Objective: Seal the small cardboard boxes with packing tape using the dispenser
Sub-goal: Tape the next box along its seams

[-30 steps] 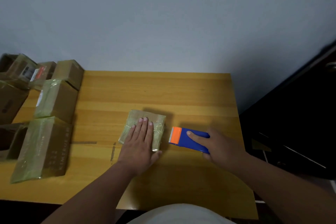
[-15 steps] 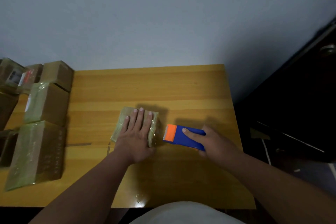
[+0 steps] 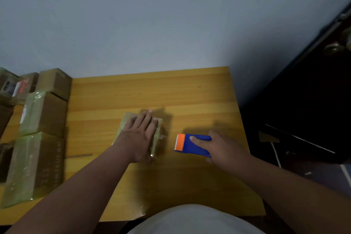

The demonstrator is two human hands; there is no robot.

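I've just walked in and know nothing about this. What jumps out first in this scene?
The bright blue and orange tape dispenser stands out, gripped by the right hand on the yellow wooden table. Just to its left, the left hand lies flat on a small tape-wrapped cardboard box at the table's middle. A cluster of taped boxes crowds the table's left edge.

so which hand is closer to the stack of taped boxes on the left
Left. The left hand lies flat on the small box, nearer the stacked boxes; the right hand grips the dispenser, farther away.
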